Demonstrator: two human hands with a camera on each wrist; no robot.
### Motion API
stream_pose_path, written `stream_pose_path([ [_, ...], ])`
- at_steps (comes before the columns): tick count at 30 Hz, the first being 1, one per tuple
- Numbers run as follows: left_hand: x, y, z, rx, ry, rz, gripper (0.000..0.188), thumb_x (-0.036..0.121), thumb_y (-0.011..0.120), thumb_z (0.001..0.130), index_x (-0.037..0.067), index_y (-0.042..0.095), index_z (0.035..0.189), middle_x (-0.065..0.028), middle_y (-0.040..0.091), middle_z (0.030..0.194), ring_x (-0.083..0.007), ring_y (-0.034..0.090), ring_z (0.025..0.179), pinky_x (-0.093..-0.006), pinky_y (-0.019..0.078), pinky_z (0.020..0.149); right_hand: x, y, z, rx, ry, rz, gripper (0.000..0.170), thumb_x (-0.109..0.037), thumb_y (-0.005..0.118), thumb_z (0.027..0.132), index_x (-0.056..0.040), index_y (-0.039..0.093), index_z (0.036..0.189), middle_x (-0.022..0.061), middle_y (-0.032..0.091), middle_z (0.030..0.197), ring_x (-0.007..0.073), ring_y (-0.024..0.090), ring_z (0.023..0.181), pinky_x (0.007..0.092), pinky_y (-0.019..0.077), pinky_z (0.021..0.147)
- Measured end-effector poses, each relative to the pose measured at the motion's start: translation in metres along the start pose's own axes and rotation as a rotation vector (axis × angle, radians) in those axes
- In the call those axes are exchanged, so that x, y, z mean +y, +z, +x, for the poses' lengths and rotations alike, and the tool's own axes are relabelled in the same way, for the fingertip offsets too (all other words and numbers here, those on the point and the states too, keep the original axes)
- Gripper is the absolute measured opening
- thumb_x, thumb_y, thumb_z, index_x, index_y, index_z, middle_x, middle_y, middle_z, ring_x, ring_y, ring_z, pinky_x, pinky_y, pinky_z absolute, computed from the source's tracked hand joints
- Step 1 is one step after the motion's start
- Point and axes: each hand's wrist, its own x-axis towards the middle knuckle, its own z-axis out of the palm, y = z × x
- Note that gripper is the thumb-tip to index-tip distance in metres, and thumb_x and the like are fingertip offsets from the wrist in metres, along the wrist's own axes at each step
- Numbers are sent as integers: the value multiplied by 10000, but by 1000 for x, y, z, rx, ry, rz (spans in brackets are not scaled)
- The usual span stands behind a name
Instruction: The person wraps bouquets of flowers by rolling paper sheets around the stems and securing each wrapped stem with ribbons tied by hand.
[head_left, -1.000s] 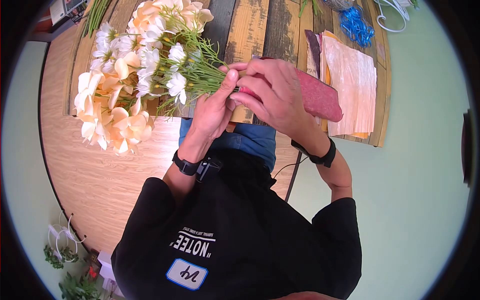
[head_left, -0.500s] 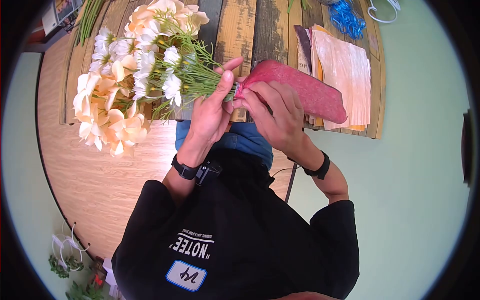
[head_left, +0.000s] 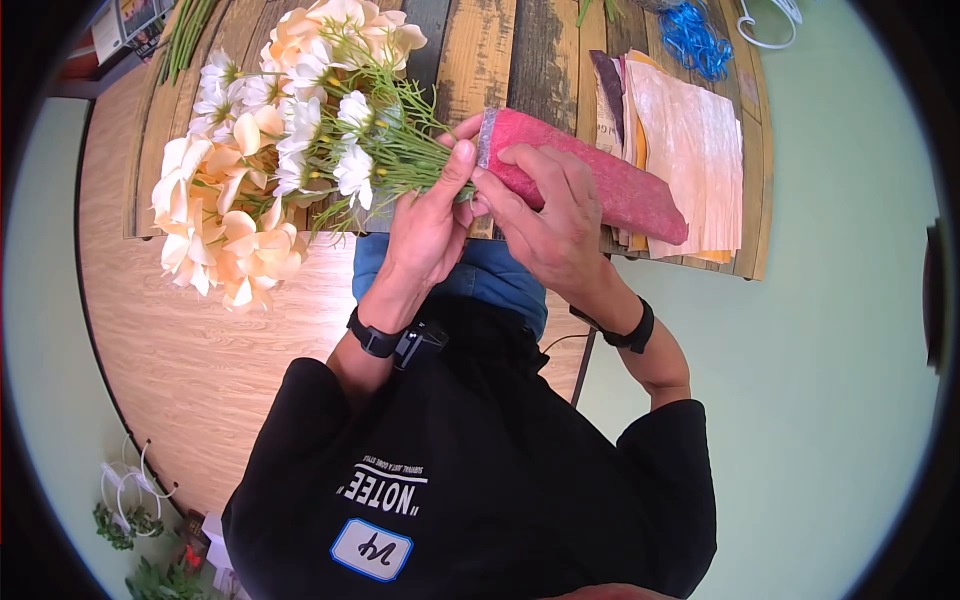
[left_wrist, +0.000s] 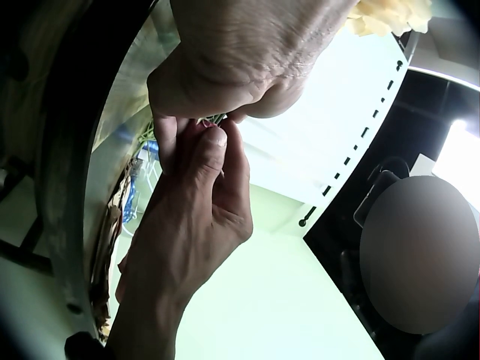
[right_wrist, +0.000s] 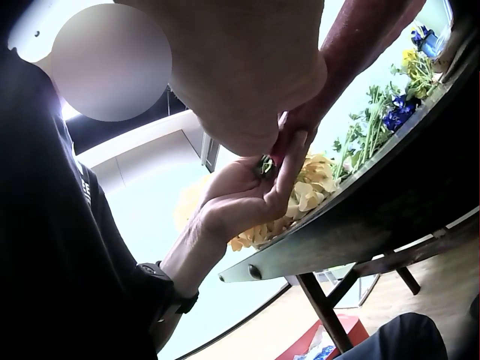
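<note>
In the head view a bouquet of white flowers point(head_left: 354, 172) and cream flowers point(head_left: 245, 250) points left, its green stems point(head_left: 425, 160) gathered in the left hand point(head_left: 430, 225), thumb over them. A long red wrap point(head_left: 610, 185) with a silvery edge point(head_left: 486, 138) lies to the right, meeting the stems at the left hand's fingers. The right hand point(head_left: 550, 225) pinches the wrap's lower edge, fingers bent over it. In the left wrist view the right hand point(left_wrist: 187, 217) meets the left; their fingers hide most of the stems.
Wrapping sheets point(head_left: 700, 160) lie stacked at the wooden table's right side. Blue ribbon point(head_left: 695, 45) lies at the back right, green stems point(head_left: 185, 35) at the back left. The right wrist view shows blue flowers point(right_wrist: 400, 112) along the table and a red box point(right_wrist: 349, 328) below.
The red wrap's left end, gathered narrow half a second ago, now stands wider with its silvery edge showing. The right hand has shifted from the stems' end onto the wrap's lower edge.
</note>
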Motion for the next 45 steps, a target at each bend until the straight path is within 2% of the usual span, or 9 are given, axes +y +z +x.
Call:
stream_pose_path([
  [4,4,9,-1,-6,9,-13,480,321,499,1072,44,449,1461,-15,623,1201,-36,585,968,-189,510,750,-3,2,4,18,115,106,372,-157,747,765,-79,699,1126,88,595,1137,292,573,1017,420,466,852],
  [6,3,14,-1,57,14,-47,443,285,552,1056,26,511,1413,8,617,1051,3,502,767,-163,431,588,-4,1,6,25,180,147,373,-178,769,771,-67,688,1117,89,595,1131,294,573,1005,420,465,839],
  [10,-2,3,-1,51,4,-18,447,290,553,1055,29,511,1416,18,625,1038,13,515,783,-160,410,581,-5,-4,13,-4,199,132,431,-205,832,740,-36,677,1104,91,607,1104,294,584,983,409,467,825],
  [12,-2,2,-2,21,-9,49,516,327,483,1073,20,407,1482,-109,566,1349,-164,606,1168,-306,552,923,-5,-7,11,-2,203,133,466,-192,862,712,-22,683,1108,94,620,1083,291,594,973,404,470,824],
  [17,0,3,-1,-15,27,49,539,346,478,1070,25,380,1491,-129,544,1379,-212,615,1196,-368,588,928,-4,-25,-14,117,18,-93,394,-219,846,727,-47,690,1046,99,604,1091,285,600,955,413,484,771],
  [21,0,6,-2,-19,46,29,553,369,476,1065,27,379,1490,-143,533,1398,-238,630,1192,-407,616,899,-4,-35,-31,53,66,-132,429,-187,876,705,-35,708,1069,94,623,1071,293,610,968,405,480,823],
  [26,-3,12,-9,-30,23,63,570,383,485,1060,24,385,1491,-142,540,1394,-227,641,1172,-382,619,886,-10,-33,-24,4,42,-185,387,-221,779,802,-23,676,1118,115,607,1116,290,602,1012,416,494,834],
  [38,-1,18,-12,-2,-21,57,547,355,477,1074,54,376,1520,-62,595,1294,-101,618,1007,-235,534,747,-15,-24,-15,0,43,-200,393,-198,644,811,-17,645,1160,127,602,1080,277,596,943,388,496,782],
  [45,-3,5,-9,-57,-29,79,552,307,492,1072,-10,365,1506,-112,537,1379,-145,602,1092,-298,542,861,-23,-16,-11,-103,106,-288,413,-252,682,844,-24,642,1186,88,602,1069,230,590,896,346,496,714],
])
